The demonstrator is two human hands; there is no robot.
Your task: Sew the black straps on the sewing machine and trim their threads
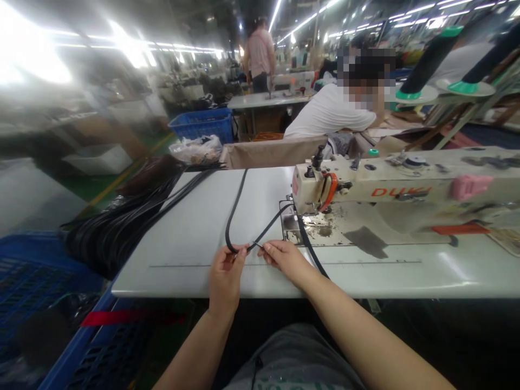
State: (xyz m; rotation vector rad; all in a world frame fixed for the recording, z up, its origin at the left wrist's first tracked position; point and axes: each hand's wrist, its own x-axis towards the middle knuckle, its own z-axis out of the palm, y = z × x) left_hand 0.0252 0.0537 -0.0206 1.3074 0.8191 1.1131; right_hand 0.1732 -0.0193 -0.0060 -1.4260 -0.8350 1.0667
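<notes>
Head view: just above the desk (195, 222), left of the sewing machine (361, 176), my left hand (226, 273) pinches the black strip (228, 230), best kept taut and untwisted where my right hand (286, 260), fingers closed on a slim metallic tool (257, 245), holds the tip; orange machine lettering (401, 192) begins "DU", the rest unclear.

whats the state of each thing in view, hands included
left hand: fingers pinching the black strip
right hand: fingers closed on a small metal tool
black strip: bent in a loose curve
sewing machine: running or stopped, cannot tell
strip bundle: draped over the table's left edge
thread cones: wound with dark thread
ceiling lights: lit
</notes>
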